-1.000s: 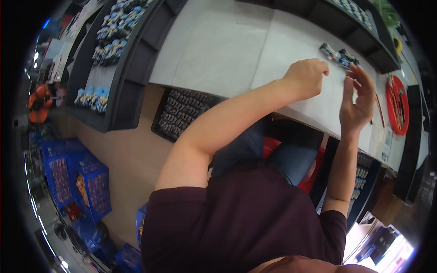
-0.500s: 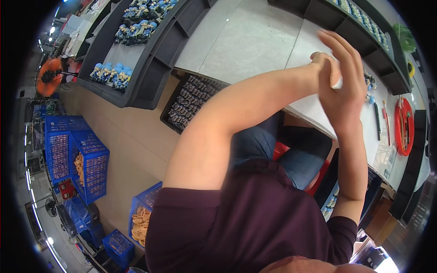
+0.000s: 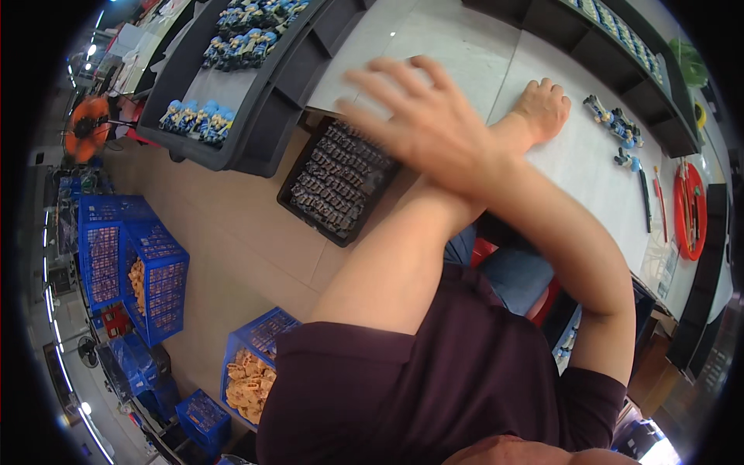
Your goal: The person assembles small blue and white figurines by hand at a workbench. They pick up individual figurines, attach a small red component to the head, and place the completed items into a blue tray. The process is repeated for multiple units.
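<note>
My left hand (image 3: 542, 110) rests on the light table (image 3: 434, 54), its fingers curled down and close together. Whatever they might hold is hidden. Over my left forearm crosses my right arm. My right hand (image 3: 422, 116) is blurred by motion, fingers spread, and nothing shows in it. Just right of my left hand lie several small figurines (image 3: 618, 128) in blue and black. A smaller blue-and-dark piece (image 3: 628, 160) lies below them.
A dark pen-like stick (image 3: 645, 200), a red stick (image 3: 661, 203) and a red round tray (image 3: 680, 209) with tools lie at right. Dark trays (image 3: 267, 128) of figurines stand far left and far right. Below the table edge is a black crate (image 3: 329, 174). Blue baskets (image 3: 164, 298) stand on the floor.
My hands have parted. The right swung left across my left forearm, while the left came down onto the table. A small white bit between them is out of sight; more figurines show.
</note>
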Motion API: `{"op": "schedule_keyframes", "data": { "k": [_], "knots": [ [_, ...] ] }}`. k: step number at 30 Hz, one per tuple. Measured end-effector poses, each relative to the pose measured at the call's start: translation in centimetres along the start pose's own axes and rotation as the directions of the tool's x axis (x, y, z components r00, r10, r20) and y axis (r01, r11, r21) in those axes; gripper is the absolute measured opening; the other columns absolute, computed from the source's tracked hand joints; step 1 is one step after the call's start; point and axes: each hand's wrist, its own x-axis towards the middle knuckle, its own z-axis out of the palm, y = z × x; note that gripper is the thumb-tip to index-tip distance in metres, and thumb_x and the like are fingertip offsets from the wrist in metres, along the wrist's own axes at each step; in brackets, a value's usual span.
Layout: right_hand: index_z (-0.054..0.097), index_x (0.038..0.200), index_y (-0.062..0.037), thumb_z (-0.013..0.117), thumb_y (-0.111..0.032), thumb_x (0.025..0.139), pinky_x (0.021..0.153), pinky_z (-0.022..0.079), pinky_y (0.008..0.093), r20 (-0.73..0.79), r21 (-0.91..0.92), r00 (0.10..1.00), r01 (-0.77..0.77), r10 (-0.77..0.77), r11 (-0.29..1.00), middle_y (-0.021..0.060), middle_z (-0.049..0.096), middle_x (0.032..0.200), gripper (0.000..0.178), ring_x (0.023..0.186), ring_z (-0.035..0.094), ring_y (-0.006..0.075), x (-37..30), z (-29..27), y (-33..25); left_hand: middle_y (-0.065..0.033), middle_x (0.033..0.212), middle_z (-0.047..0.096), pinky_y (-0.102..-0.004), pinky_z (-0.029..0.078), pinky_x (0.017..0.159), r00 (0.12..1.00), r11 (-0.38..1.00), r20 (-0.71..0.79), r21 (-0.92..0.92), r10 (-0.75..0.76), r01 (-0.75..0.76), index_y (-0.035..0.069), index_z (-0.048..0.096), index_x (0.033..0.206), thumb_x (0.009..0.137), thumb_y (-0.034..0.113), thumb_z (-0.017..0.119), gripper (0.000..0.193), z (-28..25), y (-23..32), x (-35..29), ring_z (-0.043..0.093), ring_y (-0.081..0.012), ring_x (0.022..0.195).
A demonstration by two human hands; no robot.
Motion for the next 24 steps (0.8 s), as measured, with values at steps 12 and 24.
{"op": "schedule_keyframes", "data": {
  "k": [12,24],
  "knots": [
    [0.054,0.103,-0.009,0.055,-0.014,0.072,0.083,0.04,0.0372,0.066,0.282,0.997,-0.062,0.045,0.957,0.0069,0.053,0.106,0.032,0.099,0.051,0.0224,1.6,-2.1,-4.7,-0.0106,0.085,0.058,-0.036,0.046,0.069,1.0,1.0,-0.03,0.019,0.003,-0.002,0.005,0.059,0.078,0.072,0.009,0.05,0.011,-0.1,-0.4,-0.2,0.055,-0.0256,0.084],
    [0.056,0.095,-0.0071,0.055,-0.017,0.069,0.079,0.041,0.0363,-0.069,0.344,0.974,-0.179,0.215,0.922,0.007,0.054,0.102,0.027,0.098,0.052,0.0225,0.5,-2.8,-6.2,-0.01,0.087,0.059,-0.0387,0.047,0.071,0.989,0.997,-0.146,-0.062,0.025,-0.035,0.006,0.06,0.079,0.071,0.01,0.05,0.013,1.1,-0.3,0.2,0.055,-0.027,0.086]
  ]
}}
